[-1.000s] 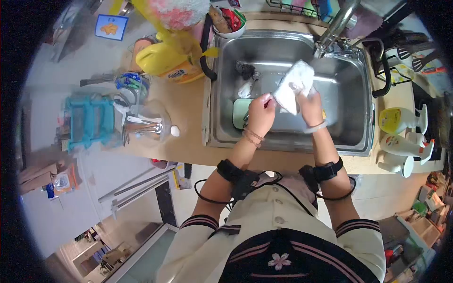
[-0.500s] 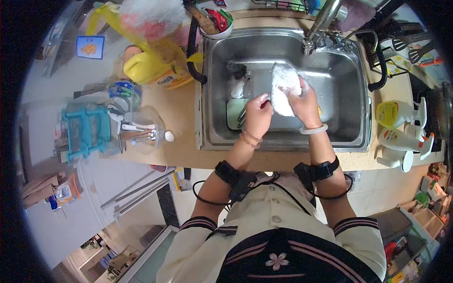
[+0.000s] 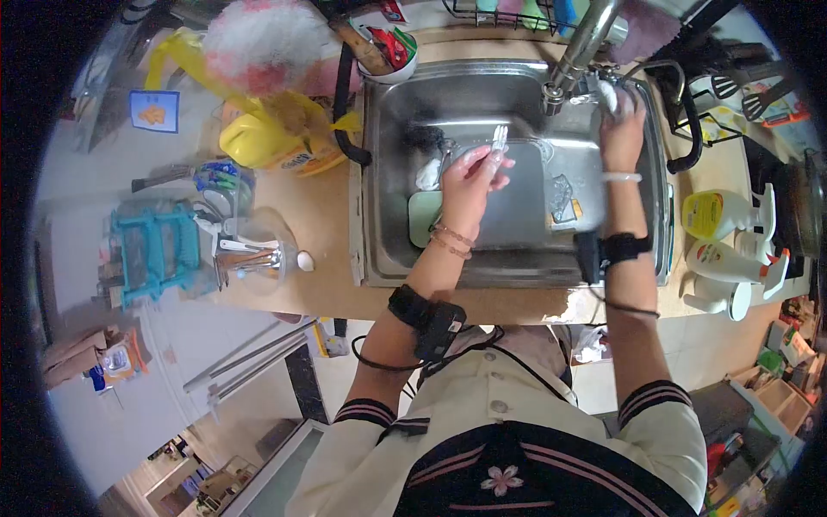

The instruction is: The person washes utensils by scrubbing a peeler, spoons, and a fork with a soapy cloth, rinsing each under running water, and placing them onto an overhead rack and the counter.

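Note:
My left hand (image 3: 469,181) is over the middle of the sink (image 3: 517,267), its fingers closed round a fork (image 3: 500,138) whose pale tines point up toward the tap. My right hand (image 3: 622,133) reaches to the back right corner of the sink, beside the tap (image 3: 573,60). Its fingers are curled, with a bit of white cloth (image 3: 608,97) showing at them; most of the cloth is hidden. Below the left hand lie a pale green dish (image 3: 422,220), a white lump (image 3: 428,175) and a dark scrubber (image 3: 424,138). A clear, crumpled-looking piece (image 3: 562,196) lies to the right.
A yellow detergent jug (image 3: 276,142) and a cup of cutlery (image 3: 258,254) stand on the left counter. Spray bottles (image 3: 719,215) stand to the right. Black curved handles (image 3: 689,129) rise at both sides of the sink. A bowl (image 3: 396,69) sits behind it.
My right hand has moved away from my left, up and right to beside the tap, and the white cloth has left the middle of the sink. The fork in my left hand now shows clearly.

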Motion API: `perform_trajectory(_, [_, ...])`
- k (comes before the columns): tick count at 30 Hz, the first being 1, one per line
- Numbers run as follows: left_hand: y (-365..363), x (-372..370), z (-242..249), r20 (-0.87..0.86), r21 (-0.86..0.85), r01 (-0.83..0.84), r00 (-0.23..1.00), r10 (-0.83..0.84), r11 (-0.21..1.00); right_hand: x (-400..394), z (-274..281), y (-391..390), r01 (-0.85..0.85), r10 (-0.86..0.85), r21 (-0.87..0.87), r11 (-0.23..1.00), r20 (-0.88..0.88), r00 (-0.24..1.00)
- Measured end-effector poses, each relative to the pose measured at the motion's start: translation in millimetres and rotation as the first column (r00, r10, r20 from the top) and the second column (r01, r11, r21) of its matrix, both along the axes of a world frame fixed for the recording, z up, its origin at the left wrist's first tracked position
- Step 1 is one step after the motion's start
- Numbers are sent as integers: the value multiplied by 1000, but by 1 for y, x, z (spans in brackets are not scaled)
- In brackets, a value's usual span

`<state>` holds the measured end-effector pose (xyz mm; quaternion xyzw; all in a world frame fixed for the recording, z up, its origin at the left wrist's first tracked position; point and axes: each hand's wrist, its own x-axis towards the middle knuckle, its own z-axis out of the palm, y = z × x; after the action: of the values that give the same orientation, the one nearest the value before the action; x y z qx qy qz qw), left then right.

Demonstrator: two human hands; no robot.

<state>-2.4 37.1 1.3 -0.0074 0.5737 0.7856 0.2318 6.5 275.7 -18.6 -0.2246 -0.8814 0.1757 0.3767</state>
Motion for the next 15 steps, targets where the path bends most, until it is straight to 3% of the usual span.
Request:
perform_trajectory(2, [7, -4, -2, -1, 34, 43, 999, -43, 998, -16, -16, 33, -78, 74, 62, 995, 57, 996])
perform_trajectory(4, [16, -6, -4, -20, 58, 61, 998, -60, 996, -20, -25, 53, -84, 87, -26, 996, 173, 981])
perform_trajectory(7, [24, -10, -3, -1, 85, 67, 998, -67, 994, -20, -26, 64, -198, 192, 11, 980, 197, 961])
perform_trajectory(15, [44, -14, -8, 1, 107, 83, 997, -83, 991, -15, -28, 53, -188, 192, -49, 981, 108, 975])
